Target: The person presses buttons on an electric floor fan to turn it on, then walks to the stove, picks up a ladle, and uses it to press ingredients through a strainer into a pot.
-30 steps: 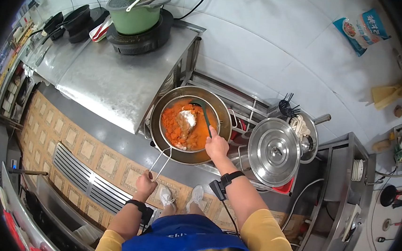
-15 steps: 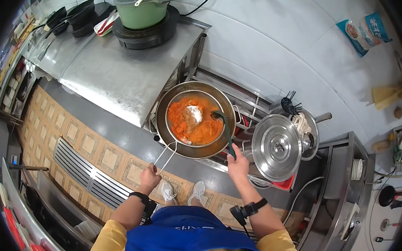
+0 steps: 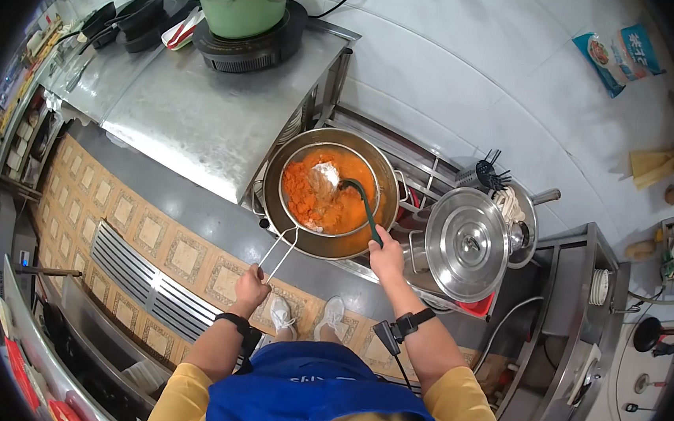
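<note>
My left hand (image 3: 252,288) is closed round the long wire handle of a round strainer (image 3: 279,255), which sits inside a large metal pot (image 3: 275,175). Orange mash (image 3: 303,194) lies in the strainer in orange liquid, with a white patch (image 3: 325,175) near its middle. In my right hand (image 3: 386,255) is the handle of a dark green ladle (image 3: 368,213). The ladle's head dips into the mash beside the white patch and is partly hidden there.
Right of the pot, a shiny metal lid (image 3: 467,244) leans near a pan (image 3: 528,218) holding utensils. A steel counter (image 3: 202,113) on the left carries a green pot (image 3: 245,15) on a black burner (image 3: 250,57). A snack-like packet (image 3: 618,58) hangs on the wall.
My right hand has moved left and slightly up, carrying the ladle's head left toward the white patch. My left hand stays on the strainer handle, slightly shifted. The white patch looks more broken up.
</note>
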The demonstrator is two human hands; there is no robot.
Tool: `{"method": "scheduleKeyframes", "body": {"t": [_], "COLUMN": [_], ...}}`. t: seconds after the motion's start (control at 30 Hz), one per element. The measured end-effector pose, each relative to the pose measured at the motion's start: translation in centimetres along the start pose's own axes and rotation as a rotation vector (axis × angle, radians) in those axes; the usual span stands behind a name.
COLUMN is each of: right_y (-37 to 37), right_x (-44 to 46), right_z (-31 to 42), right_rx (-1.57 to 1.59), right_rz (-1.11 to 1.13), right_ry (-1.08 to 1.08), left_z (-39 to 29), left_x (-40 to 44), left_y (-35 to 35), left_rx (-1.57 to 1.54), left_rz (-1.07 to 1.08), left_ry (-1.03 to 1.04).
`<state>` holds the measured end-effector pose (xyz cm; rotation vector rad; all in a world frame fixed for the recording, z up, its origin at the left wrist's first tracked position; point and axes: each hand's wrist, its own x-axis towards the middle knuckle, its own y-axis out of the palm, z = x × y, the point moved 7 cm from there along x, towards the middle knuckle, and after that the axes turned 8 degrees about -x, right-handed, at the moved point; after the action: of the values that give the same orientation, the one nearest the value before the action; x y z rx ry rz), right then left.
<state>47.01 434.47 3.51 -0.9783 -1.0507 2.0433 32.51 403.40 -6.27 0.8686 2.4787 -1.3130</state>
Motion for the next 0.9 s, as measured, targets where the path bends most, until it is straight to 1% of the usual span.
{"method": "scheduleKeyframes", "body": {"t": [0.03,0.07,0.17,0.2,0.3,0.4,0.53,0.63,0.67,0.7,0.77,0.8,0.9], "right_y": [-0.5,-1.9,-2.9,-3.1,-1.1,1.7,4.6,1.1,-0.1,-0.6,-3.5,-4.3,-2.4], "right_x": [0.0,-0.5,0.7,1.1,2.5,1.4,0.1,-2.0,-2.1,-2.3,-4.6,-5.2,-4.7], "right_z": [0.6,1.7,2.4,2.5,1.1,0.2,-2.5,-2.3,-2.1,-2.7,-1.2,-0.7,-2.0], "right_rx": [-0.009,0.022,-0.062,-0.049,0.073,0.157,0.5,0.472,0.392,0.324,0.188,0.105,-0.087], "right_rz": [0.031,-0.042,-0.062,-0.055,-0.106,-0.045,-0.044,0.036,-0.065,-0.061,-0.038,0.01,0.061], "right_ry": [0.012,-0.003,-0.029,-0.004,0.018,0.075,0.067,0.13,-0.064,-0.102,-0.178,-0.191,-0.2], "left_z": [0.0,0.0,-0.3,-0.3,-0.4,-0.7,-1.0,-0.7,-0.6,-0.6,-0.1,-0.5,0.2], "left_x": [0.0,0.0,0.0,0.0,0.1,-0.2,-0.3,-0.3,-0.1,0.0,0.1,-0.1,0.5], "left_y": [-0.1,-0.1,-0.4,-0.3,-0.4,-0.7,-1.1,-1.0,-0.8,-0.6,-0.5,-0.8,-0.2], "left_rx": [0.002,0.003,0.007,0.013,0.029,0.037,0.021,-0.001,-0.008,-0.013,-0.02,-0.02,-0.028], "left_rz": [0.001,0.001,0.003,0.006,0.008,0.006,0.006,0.008,0.009,0.007,0.005,0.016,0.015], "left_ry": [-0.001,-0.002,0.008,0.011,0.015,0.004,0.015,0.036,0.043,0.054,0.061,0.056,0.086]}}
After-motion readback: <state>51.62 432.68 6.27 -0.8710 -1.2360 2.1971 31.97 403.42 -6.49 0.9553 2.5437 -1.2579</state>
